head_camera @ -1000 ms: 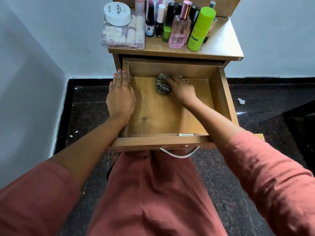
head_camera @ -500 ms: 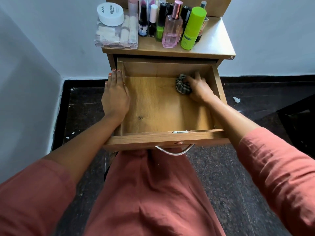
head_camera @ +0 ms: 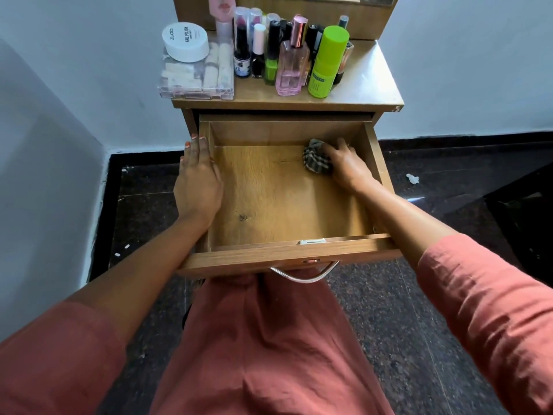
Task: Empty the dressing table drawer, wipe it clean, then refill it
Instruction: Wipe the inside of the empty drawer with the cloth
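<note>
The drawer [head_camera: 278, 202] of the desk [head_camera: 369, 80] stands pulled out towards the person, its wooden bottom bare but for a cloth and one hand. Its curved metal handle [head_camera: 305, 276] hangs below the front edge, above the person's lap.

The left hand [head_camera: 199, 182] lies flat along the left edge of the drawer. Its fingers are straight and together, pointing to the back, and they clasp nothing. The palm rests on the top of the left wall.

The right hand [head_camera: 348, 166] is inside the drawer, in the back right corner. It grips a bunched checked cloth [head_camera: 315, 160], fingers bent over it, and holds it down on the drawer bottom just beside the back wall. The cloth sticks out to the left of the fingers.

On the desk top, at the front left corner, sits a clear plastic box [head_camera: 196, 77] with a round white jar [head_camera: 185, 41] on its lid. To the right of the box stands a close row of small bottles. Among them a pink glass perfume bottle [head_camera: 291, 68] and a bright green bottle [head_camera: 327, 62] stand nearest the front edge, just beside each other. The right end of the desk top is bare wood.

The dark stone floor [head_camera: 419, 313] runs under the desk. A small white scrap [head_camera: 412, 178] lies on it to the right of the drawer.
</note>
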Demonstrator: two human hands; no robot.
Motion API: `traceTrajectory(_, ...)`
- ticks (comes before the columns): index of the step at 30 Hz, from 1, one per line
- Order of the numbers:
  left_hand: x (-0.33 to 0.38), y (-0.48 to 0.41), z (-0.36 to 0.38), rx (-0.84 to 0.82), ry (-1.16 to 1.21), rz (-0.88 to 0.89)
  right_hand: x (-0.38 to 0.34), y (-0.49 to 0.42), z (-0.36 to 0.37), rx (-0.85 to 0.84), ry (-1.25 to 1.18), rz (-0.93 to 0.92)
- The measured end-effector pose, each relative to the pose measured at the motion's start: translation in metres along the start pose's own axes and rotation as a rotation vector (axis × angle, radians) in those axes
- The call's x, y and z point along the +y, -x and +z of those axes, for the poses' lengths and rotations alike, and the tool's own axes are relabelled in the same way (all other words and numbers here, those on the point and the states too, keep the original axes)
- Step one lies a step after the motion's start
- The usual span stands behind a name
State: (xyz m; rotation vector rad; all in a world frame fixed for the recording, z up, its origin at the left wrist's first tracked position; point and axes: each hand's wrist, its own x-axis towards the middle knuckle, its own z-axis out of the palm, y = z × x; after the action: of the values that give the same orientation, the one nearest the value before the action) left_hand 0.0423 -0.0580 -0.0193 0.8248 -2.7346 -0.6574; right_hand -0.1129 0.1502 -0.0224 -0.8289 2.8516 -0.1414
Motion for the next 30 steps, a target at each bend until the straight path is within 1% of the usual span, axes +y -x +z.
traceTrajectory(3,0.000,0.000,0.000,0.000,0.002,0.004,-0.010,-0.005,0.001,0.044,0.074,0.068)
traceTrajectory(5,0.000,-0.001,0.000,-0.001,0.003,0.004,-0.018,-0.008,0.003,0.041,0.101,0.064)
traceTrajectory(9,0.000,-0.001,0.000,-0.002,0.008,0.001,-0.053,-0.014,0.009,0.001,0.115,-0.024)
traceTrajectory(15,0.000,-0.002,0.001,0.000,0.010,-0.010,-0.126,-0.025,0.016,0.019,0.169,-0.151)
traceTrajectory(19,0.001,-0.002,0.001,0.004,0.012,-0.017,-0.159,-0.029,0.018,0.025,0.216,-0.221)
traceTrajectory(22,0.000,-0.002,0.001,0.013,0.010,-0.008,-0.161,-0.029,0.018,0.031,0.248,-0.234)
traceTrajectory(26,0.000,-0.001,0.001,0.020,-0.004,0.008,-0.158,-0.029,0.023,-0.024,0.264,-0.203)
traceTrajectory(30,0.001,-0.001,0.002,0.017,-0.003,0.005,-0.154,-0.034,0.025,-0.075,0.166,-0.184)
